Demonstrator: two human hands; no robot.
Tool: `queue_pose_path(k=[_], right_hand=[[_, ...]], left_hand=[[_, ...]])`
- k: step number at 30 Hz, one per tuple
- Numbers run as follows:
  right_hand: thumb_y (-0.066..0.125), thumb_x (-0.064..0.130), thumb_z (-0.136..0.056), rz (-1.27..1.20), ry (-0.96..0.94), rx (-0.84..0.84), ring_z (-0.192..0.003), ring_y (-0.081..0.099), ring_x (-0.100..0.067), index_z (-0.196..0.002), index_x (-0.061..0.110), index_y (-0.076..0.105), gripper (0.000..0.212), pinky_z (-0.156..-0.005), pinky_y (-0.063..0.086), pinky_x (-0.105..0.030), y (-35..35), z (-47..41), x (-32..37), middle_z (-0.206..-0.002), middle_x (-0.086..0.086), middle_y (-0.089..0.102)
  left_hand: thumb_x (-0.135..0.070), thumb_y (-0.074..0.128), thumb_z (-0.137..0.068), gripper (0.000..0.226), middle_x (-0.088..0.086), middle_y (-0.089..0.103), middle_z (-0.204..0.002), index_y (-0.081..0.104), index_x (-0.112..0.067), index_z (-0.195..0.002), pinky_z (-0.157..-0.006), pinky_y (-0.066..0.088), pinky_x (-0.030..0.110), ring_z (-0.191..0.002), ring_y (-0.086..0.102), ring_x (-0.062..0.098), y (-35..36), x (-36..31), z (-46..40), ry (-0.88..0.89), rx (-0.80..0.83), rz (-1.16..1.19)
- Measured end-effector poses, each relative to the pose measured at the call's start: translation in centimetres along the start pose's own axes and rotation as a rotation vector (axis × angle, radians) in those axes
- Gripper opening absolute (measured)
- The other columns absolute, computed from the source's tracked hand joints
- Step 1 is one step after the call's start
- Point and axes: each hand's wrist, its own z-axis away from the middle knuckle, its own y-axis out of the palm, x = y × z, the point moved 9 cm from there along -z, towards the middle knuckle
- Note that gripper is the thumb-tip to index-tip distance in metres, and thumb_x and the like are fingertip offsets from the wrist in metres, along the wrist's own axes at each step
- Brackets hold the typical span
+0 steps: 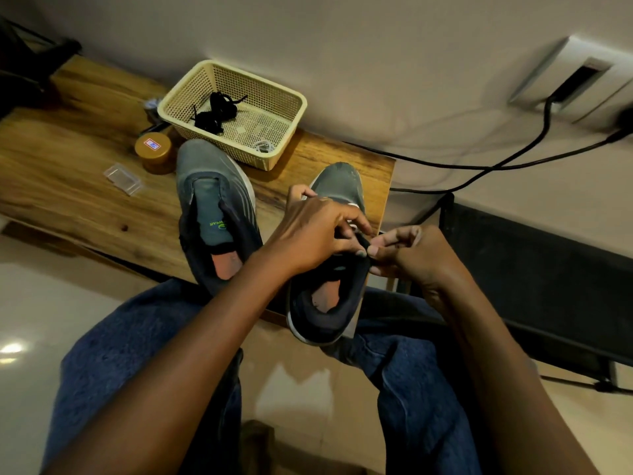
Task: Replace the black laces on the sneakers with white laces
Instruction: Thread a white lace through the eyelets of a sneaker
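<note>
Both hands work at the right sneaker (337, 186) on the wooden table's (85, 159) near edge: the left hand (310, 231) pinches at its eyelets, where a bit of white lace (352, 204) shows, while the right hand (409, 253) grips its collar. The unlaced left sneaker (212, 200) lies just beside it, and black laces (215, 113) sit in the cream basket (287, 132) behind.

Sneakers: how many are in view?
2. One sneaker lies unlaced on the table, left of the hands; the other sneaker is under both hands at the table's edge.
</note>
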Motion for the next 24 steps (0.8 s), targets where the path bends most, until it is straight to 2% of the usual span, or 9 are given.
queue_pose_path(k=[5,9,13,17,21,23,24], right_hand=[[0.065,-0.006,-0.084,0.008,-0.004,0.001,-0.063,0.062,-0.02,-0.075,-0.001,0.064,0.011,-0.059,0.057,-0.022,0.05,-0.15,0.07,-0.075,-0.016,0.064],[0.065,-0.006,-0.083,0.007,-0.01,0.004,-0.062,0.061,-0.02,-0.076,-0.001,0.064,0.009,-0.061,0.057,-0.023,0.13,-0.16,0.24,-0.073,-0.014,0.063],[0.067,-0.005,-0.082,-0.006,-0.022,0.016,-0.063,0.062,-0.019,-0.075,-0.001,0.065,0.008,-0.06,0.057,-0.021,-0.05,-0.02,0.27,-0.073,-0.014,0.064],[0.069,-0.005,-0.08,-0.023,-0.03,0.023,-0.063,0.062,-0.019,-0.076,0.0,0.065,0.008,-0.063,0.058,-0.022,-0.13,-0.04,0.22,-0.073,-0.015,0.065],[0.069,-0.006,-0.079,-0.038,-0.029,0.02,-0.066,0.063,-0.02,-0.077,-0.001,0.065,0.007,-0.064,0.058,-0.022,-0.14,-0.14,0.1,-0.074,-0.015,0.065],[0.068,-0.007,-0.08,-0.05,-0.026,0.016,-0.065,0.063,-0.02,-0.078,-0.002,0.065,0.007,-0.063,0.058,-0.022,-0.23,-0.16,0.04,-0.074,-0.015,0.065],[0.068,-0.008,-0.08,-0.054,-0.025,0.014,-0.065,0.063,-0.02,-0.078,-0.002,0.065,0.007,-0.064,0.058,-0.022,-0.24,-0.2,0.02,-0.075,-0.015,0.065]], left_hand=[[-0.036,0.066,-0.086,0.032,-0.02,0.072,-0.089,0.06,-0.042,-0.116,-0.077,0.013,0.027,-0.102,0.051,-0.007,-0.35,-0.23,0.45,0.012,0.002,-0.043],[-0.034,0.069,-0.084,0.028,-0.022,0.07,-0.081,0.059,-0.042,-0.109,-0.074,0.012,0.027,-0.087,0.045,-0.014,-0.51,-0.15,0.46,0.012,-0.049,-0.035],[-0.031,0.07,-0.083,0.025,-0.025,0.068,-0.075,0.051,-0.041,-0.096,-0.074,0.014,0.028,-0.091,0.052,-0.012,-0.13,0.1,0.5,-0.01,-0.054,0.021],[-0.033,0.069,-0.083,0.017,-0.022,0.07,-0.078,0.061,-0.04,-0.096,-0.075,0.013,0.029,-0.096,0.054,-0.006,-0.09,0.13,0.38,-0.03,-0.058,-0.005],[-0.036,0.064,-0.087,0.019,-0.017,0.071,-0.091,0.068,-0.041,-0.105,-0.077,0.011,0.027,-0.101,0.049,0.001,0.01,-0.03,0.35,-0.021,-0.035,-0.095],[-0.036,0.062,-0.088,0.019,-0.018,0.068,-0.089,0.068,-0.04,-0.106,-0.078,0.011,0.027,-0.098,0.045,0.0,0.09,-0.2,0.34,-0.011,-0.034,-0.091],[-0.036,0.062,-0.089,0.019,-0.02,0.063,-0.083,0.068,-0.04,-0.106,-0.078,0.01,0.026,-0.092,0.037,-0.003,0.13,-0.26,0.35,-0.011,-0.034,-0.092]])
